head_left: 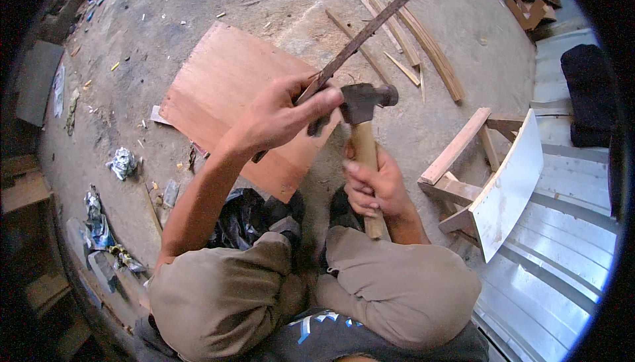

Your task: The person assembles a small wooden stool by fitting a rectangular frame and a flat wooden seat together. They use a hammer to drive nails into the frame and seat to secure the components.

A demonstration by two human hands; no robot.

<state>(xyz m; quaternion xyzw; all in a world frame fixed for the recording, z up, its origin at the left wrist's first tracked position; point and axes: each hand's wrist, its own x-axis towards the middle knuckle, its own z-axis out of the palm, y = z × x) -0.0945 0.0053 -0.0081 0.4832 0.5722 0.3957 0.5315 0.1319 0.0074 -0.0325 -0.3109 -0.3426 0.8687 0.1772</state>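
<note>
My left hand [281, 114] is closed around a dark, narrow strip of wood [377, 28], which slants up to the far right; a short end pokes out below the wrist. Small nail-like bits stick out along its edge. In my right hand [376, 186] is a hammer [365, 140], gripped by its pale wooden handle with the dark metal head upward. The head is close to my left thumb and the strip; whether it touches the strip I cannot tell. Beneath both hands a reddish plywood sheet [231, 64] lies on the floor.
Several wooden strips [433, 51] lie at the far right. Nearer on the right stands a small wooden frame [456, 147] with a white panel [506, 190], beside corrugated metal sheeting [562, 229]. Crumpled plastic [122, 163] and scraps litter the left floor. My bent knees [403, 289] are close below.
</note>
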